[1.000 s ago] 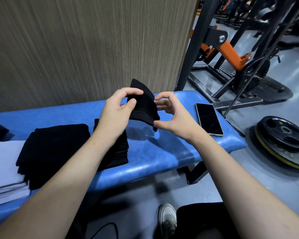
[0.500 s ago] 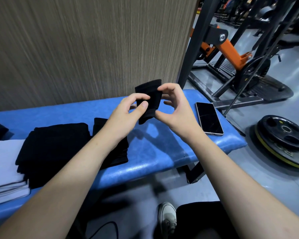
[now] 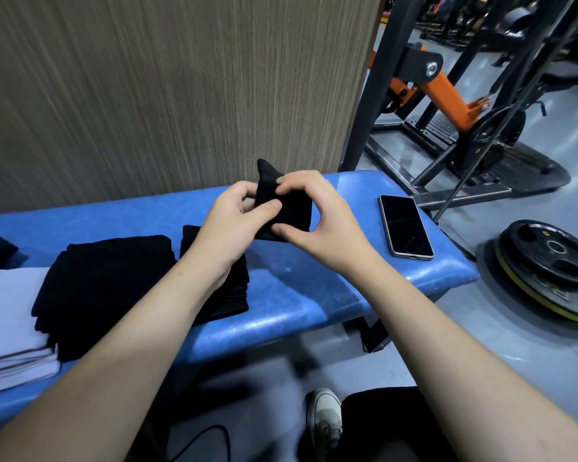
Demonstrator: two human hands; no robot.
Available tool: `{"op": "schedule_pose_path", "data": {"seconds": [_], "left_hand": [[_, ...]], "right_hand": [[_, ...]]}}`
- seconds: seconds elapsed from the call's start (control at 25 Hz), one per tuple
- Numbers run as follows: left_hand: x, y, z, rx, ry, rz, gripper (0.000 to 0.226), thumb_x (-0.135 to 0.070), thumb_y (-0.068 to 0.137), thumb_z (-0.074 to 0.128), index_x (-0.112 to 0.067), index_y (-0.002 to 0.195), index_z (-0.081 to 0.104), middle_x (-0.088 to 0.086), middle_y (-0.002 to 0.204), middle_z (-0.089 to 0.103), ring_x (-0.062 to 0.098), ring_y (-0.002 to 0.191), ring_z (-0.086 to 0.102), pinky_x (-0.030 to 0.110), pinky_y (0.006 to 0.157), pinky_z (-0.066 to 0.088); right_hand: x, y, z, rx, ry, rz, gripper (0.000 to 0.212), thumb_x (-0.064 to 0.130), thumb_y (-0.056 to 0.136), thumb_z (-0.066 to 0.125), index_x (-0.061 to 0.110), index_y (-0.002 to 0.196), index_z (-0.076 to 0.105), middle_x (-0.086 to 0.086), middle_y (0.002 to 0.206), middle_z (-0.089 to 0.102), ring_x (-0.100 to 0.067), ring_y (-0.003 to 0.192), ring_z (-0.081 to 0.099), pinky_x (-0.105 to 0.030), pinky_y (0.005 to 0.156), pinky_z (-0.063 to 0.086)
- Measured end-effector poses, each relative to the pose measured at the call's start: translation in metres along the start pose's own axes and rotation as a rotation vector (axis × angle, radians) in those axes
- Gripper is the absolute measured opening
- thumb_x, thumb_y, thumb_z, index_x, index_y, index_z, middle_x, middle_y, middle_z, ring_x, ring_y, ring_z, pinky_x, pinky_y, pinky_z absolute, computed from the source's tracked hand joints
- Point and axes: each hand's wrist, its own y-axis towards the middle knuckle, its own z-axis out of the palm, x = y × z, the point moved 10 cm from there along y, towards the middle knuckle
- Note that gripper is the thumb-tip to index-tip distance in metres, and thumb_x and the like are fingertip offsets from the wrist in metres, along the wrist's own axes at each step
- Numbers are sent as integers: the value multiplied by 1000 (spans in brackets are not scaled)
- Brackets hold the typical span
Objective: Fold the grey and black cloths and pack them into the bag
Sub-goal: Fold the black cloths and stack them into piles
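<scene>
1. The small black cloth [image 3: 286, 208] looks matt and soft.
2. The bench [image 3: 301, 295] has glossy blue padded vinyl, slightly creased.
3. The wall panel [image 3: 167, 95] shows matt, streaked wood grain.
4. The phone [image 3: 406, 226] has glossy glass and a metallic rim.

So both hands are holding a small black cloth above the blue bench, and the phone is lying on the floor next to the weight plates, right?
Not quite. The head view shows the phone lying on the blue bench, near its right end, not on the floor. The rest holds: the left hand and right hand hold the small black cloth above the bench.
</scene>
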Motion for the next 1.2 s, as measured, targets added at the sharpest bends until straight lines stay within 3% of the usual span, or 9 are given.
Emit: {"op": "schedule_pose_path", "data": {"seconds": [0.16, 0.32, 0.44, 0.52, 0.64, 0.72, 0.88, 1.04, 1.2], "left_hand": [[0, 0, -15, -64, -36, 13, 26, -8, 93, 65, -9, 117, 54, 12, 104, 75, 33, 96, 72, 53, 92, 55], [-8, -4, -26, -80, -63, 75, 45, -13, 85, 69, -29, 122, 50, 12, 107, 74, 36, 100, 70, 61, 94, 52], [-16, -9, -32, -65, 21, 130, 40, -9, 88, 68, -32, 118, 55, 10, 112, 70, 33, 104, 69, 59, 92, 54], [-20, -13, -40, -87, 136, 158, 31, -10, 90, 68, -29, 113, 62, 3, 115, 68, 30, 101, 69, 56, 90, 55], [-20, -20, -61, -135, 306, 120, 23, -20, 92, 69, -36, 108, 66, -11, 90, 69, 27, 66, 64, 42, 71, 56], [-21, -24, -76, -169, 434, 95, 21, -25, 90, 71, -38, 106, 66, -7, 78, 65, 13, 54, 51, 30, 61, 44], [-23, -34, -96, -204, 591, 99, 23, -24, 88, 73, -36, 105, 64, -8, 111, 56, 5, 61, 56, 22, 66, 43], [-19, -40, -102, -179, 732, 111, 25, -21, 88, 73, -31, 108, 62, -15, 117, 46, 6, 73, 60, 17, 74, 47], [-11, -38, -96, -104, 850, 166, 22, -18, 88, 71, -26, 107, 63, -13, 115, 52, 8, 74, 55, 29, 81, 50]], "right_hand": [[-9, -2, 2, 34, 29, 53, 38, 17, 83, 78, 16, 117, 62, -3, 124, 53, -6, 122, 50, -19, 101, 39], [-31, -10, 11, 65, 320, 375, 35, 29, 92, 71, 30, 122, 54, 4, 120, 60, -9, 95, 64, -29, 83, 52], [-30, -10, 19, 39, 546, 450, 37, 18, 92, 70, 24, 124, 52, -1, 90, 65, -20, 74, 61, -41, 76, 52], [-25, -7, 22, 24, 615, 442, 37, 8, 91, 69, 19, 122, 52, -4, 81, 62, -22, 66, 55, -38, 66, 48], [-20, -3, 33, 27, 657, 475, 29, 6, 91, 68, 17, 114, 55, -9, 81, 60, -24, 70, 54, -37, 64, 44], [-17, -1, 45, 61, 670, 498, 22, 5, 92, 67, 13, 110, 56, -15, 82, 58, -27, 68, 52, -38, 61, 44], [-14, 0, 70, 125, 592, 555, 21, 4, 92, 67, 5, 111, 58, -15, 89, 53, -24, 62, 51, -35, 52, 45], [-21, -1, 85, 155, 401, 584, 19, 9, 91, 70, 10, 107, 61, -9, 97, 52, -22, 58, 51, -34, 52, 43], [-27, -5, 93, 198, 258, 584, 18, 12, 90, 70, 12, 106, 62, -9, 99, 56, -15, 52, 52, -24, 50, 41]]}}
